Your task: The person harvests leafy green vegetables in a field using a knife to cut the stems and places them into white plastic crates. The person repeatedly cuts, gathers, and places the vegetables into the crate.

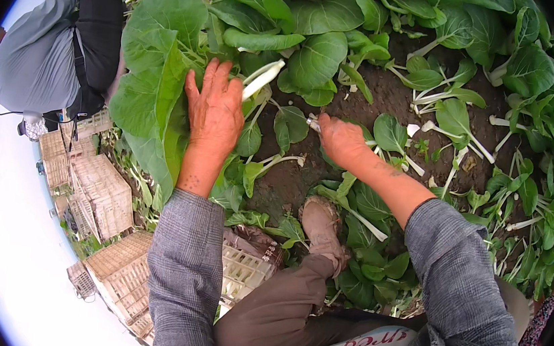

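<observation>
My left hand grips a leafy green plant like bok choy, its broad leaves spreading to the left of the wrist. A pale stem sticks out beyond my knuckles on the right. In my right hand, closed into a fist over the soil, is a small tool with a silver-coloured end; the rest of it is hidden by the fingers. Cut leaves with white stalks lie on the ground below and between my hands.
Standing greens grow along the far side, and loose leaves lie scattered at the right. Stacked plastic crates stand at the left. Another person bends over at the upper left; a patterned sleeve shows at the right rim. My shoe rests on the soil.
</observation>
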The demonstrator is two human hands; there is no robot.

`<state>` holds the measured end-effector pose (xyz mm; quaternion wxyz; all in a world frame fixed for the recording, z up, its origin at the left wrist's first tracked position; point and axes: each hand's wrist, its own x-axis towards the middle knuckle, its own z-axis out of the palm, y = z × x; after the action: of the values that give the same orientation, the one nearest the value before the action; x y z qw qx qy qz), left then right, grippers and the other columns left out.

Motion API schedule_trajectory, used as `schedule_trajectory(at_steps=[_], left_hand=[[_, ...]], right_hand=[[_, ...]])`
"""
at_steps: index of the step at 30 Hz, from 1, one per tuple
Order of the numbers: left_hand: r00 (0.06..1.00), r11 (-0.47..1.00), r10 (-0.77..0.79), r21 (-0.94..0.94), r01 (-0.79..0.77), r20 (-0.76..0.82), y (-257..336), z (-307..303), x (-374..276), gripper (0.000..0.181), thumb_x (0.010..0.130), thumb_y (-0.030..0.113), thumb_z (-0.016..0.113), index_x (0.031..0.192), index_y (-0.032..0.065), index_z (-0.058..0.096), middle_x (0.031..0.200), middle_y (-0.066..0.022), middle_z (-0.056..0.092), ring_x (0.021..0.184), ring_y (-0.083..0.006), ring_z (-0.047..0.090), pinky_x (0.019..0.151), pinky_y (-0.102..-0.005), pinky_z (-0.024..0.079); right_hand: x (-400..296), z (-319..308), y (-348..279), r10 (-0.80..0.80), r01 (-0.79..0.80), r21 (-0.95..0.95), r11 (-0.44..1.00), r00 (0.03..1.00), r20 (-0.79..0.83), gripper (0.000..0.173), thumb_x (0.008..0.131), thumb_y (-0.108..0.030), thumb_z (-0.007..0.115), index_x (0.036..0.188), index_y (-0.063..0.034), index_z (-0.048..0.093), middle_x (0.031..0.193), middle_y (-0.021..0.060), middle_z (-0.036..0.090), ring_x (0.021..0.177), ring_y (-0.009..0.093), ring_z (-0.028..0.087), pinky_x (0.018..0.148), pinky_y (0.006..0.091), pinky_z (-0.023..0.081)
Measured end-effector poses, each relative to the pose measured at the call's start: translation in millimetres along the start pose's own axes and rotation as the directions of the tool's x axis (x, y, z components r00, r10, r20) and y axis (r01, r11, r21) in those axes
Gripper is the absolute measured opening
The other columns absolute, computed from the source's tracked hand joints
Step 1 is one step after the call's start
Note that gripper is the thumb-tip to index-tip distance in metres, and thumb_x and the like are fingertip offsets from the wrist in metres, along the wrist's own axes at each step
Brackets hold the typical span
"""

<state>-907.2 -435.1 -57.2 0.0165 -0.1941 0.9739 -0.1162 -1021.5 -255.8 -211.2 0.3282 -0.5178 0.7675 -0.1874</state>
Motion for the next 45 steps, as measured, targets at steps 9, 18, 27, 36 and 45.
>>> schedule_trajectory(at_steps=[9,18,27,36,45], left_hand=[[0.975,0.955,-0.185,0.258,0.148,0.125,-50,31,-51,0.036,0.083,0.008,0.055,0.119,0.0091,0.059,0.144,-0.0108,0.037,0.135,-0.032,0.03,0.106,-0.0594,0.017],[0.905,0.879,-0.336,0.433,0.201,0.262,-43,43,-98,0.064,0.071,0.018,0.071,0.13,0.0142,0.047,0.132,-0.0108,0.04,0.125,-0.0286,0.036,0.099,-0.0634,0.02],[0.961,0.828,-0.268,0.525,0.195,0.065,-35,72,-111,0.05,0.076,0.012,0.061,0.124,0.0068,0.05,0.127,-0.0078,0.036,0.119,-0.0265,0.035,0.096,-0.0644,0.024],[0.894,0.858,-0.37,0.462,0.225,0.251,-39,69,-104,0.043,0.08,0.011,0.057,0.122,0.0053,0.049,0.112,-0.011,0.052,0.112,-0.0288,0.046,0.095,-0.0626,0.027],[0.87,0.871,-0.43,0.364,0.329,0.241,-38,84,-119,0.031,0.081,0.01,0.056,0.112,0.0069,0.055,0.093,-0.0082,0.061,0.092,-0.025,0.057,0.091,-0.06,0.032]], right_hand=[[43,6,-33,0.154,-0.169,0.093,0.981,0.977,0.15,0.036,0.081,-0.013,0.059,0.113,0.0008,0.05,0.102,0.0244,0.064,0.092,0.038,0.064,0.077,0.0445,0.052],[18,10,-45,0.142,-0.163,0.199,0.966,0.983,0.114,0.031,0.083,-0.012,0.056,0.109,0.0042,0.049,0.092,0.0243,0.065,0.087,0.041,0.064,0.076,0.0478,0.051],[50,37,-55,0.195,-0.198,0.058,0.979,0.979,0.052,0.033,0.081,-0.007,0.055,0.11,0.0057,0.047,0.1,0.0233,0.064,0.095,0.037,0.064,0.079,0.0434,0.051],[75,53,-78,0.312,-0.352,0.18,0.919,0.925,0.215,0.038,0.083,-0.011,0.055,0.115,0.0072,0.047,0.113,0.0269,0.059,0.105,0.037,0.06,0.086,0.0424,0.05],[94,55,-77,0.281,-0.372,0.221,0.902,0.892,0.354,0.032,0.082,-0.011,0.054,0.108,0.0067,0.06,0.115,0.0263,0.059,0.109,0.039,0.057,0.089,0.0423,0.049]])
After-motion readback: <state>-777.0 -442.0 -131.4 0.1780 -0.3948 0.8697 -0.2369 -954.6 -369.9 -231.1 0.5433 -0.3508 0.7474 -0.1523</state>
